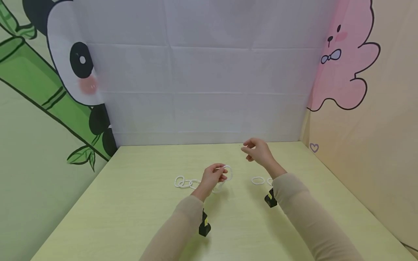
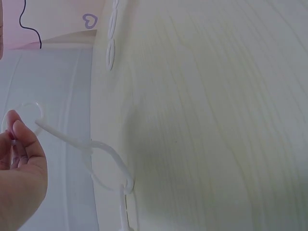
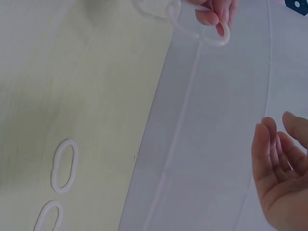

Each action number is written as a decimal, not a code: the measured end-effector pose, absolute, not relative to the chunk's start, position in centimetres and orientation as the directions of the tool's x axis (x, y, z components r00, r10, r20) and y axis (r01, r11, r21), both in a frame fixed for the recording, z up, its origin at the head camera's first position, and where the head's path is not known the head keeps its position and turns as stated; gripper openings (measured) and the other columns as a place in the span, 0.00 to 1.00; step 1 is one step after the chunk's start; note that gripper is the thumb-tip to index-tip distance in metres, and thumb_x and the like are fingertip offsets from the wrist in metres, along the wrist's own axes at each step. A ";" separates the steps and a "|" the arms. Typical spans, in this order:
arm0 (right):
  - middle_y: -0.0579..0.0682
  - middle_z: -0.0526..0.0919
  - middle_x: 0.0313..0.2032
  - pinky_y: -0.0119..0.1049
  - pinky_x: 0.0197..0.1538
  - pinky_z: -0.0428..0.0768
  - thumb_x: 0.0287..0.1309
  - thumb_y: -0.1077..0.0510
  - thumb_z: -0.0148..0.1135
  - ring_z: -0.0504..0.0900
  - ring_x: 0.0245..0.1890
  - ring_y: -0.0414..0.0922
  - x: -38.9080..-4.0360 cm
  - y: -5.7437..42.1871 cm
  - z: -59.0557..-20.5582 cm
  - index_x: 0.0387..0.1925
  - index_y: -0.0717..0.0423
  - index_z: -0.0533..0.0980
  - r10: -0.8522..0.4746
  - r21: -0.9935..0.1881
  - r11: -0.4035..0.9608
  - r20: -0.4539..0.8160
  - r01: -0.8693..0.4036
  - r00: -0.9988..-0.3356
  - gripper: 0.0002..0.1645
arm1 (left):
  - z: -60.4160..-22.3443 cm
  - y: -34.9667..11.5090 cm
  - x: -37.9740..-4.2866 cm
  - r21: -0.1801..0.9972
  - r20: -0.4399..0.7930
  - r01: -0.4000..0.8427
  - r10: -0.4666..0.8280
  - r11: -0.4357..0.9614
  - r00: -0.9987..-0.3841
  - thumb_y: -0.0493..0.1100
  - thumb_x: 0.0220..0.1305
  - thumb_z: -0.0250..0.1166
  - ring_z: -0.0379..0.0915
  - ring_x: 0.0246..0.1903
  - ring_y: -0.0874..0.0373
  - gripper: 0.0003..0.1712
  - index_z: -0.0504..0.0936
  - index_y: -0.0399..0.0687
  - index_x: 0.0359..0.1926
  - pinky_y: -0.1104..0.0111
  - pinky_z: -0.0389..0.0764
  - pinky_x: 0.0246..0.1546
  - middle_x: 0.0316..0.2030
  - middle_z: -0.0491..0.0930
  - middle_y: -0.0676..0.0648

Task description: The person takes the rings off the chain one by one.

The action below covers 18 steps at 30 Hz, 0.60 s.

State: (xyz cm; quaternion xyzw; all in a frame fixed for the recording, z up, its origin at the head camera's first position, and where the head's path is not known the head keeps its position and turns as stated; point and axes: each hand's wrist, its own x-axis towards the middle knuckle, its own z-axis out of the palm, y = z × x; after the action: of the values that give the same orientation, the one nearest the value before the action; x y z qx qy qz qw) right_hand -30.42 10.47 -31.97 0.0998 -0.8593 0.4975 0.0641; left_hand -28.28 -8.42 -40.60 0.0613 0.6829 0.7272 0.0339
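My left hand [image 1: 212,176] pinches the end link of a white plastic chain [image 2: 65,136] between thumb and fingertips, holding it above the table. From that link the chain hangs down and trails to the left, where its far links lie on the tabletop behind the wrist. My right hand [image 1: 259,150] is raised in the air to the right, fingers loosely bent and nothing between them. Below it lie separate white oval links [image 3: 55,168] in a row; the sleeve hides part of that row in the head view.
The pale wood-grain table [image 1: 130,217] meets a light grey cloth backdrop [image 1: 209,72] at its far edge. Printed side walls show a panda with bamboo on the left and a pink bear [image 1: 349,72] on the right. Black wrist-worn devices [image 1: 204,228] sit under both forearms.
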 end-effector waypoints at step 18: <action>0.56 0.77 0.31 0.37 0.27 0.81 0.57 0.63 0.62 0.79 0.21 0.49 -30.4 8.7 -34.1 0.43 0.67 0.74 -0.235 -0.833 0.485 0.170 -0.267 -0.957 0.14 | -40.9 -7.6 -28.8 0.997 0.053 0.046 0.135 -0.058 -0.989 0.36 0.68 0.53 0.74 0.23 0.63 0.14 0.73 0.31 0.49 0.76 0.76 0.28 0.42 0.76 0.31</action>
State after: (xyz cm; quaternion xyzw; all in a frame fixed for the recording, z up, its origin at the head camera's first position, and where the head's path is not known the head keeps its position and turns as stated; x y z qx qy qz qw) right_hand -30.44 8.69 -34.06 0.1457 -0.8616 0.4859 0.0164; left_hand -28.84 -7.64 -40.93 0.0659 0.6858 0.7242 0.0308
